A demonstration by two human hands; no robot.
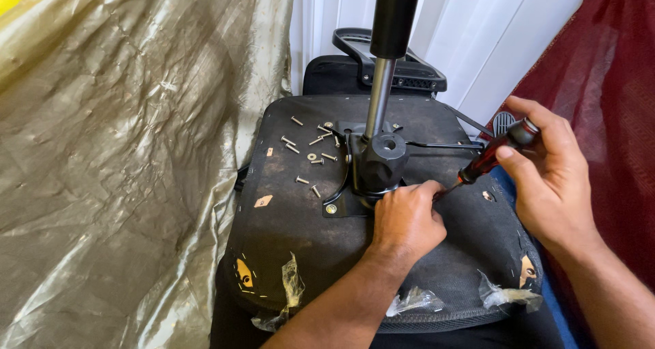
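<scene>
I see my right hand (546, 175) gripping a screwdriver with a dark red and black handle (497, 151), its shaft slanting down toward my left hand (406, 219). My left hand rests against the black metal chair mechanism (375, 165) on the upturned black seat underside (300, 219). Loose silver screws (310, 151) lie scattered just left of the mechanism, beside wrinkled olive fabric (116, 151).

Screws (310, 151) on seat underside (286, 219), left of mechanism (375, 165).
</scene>
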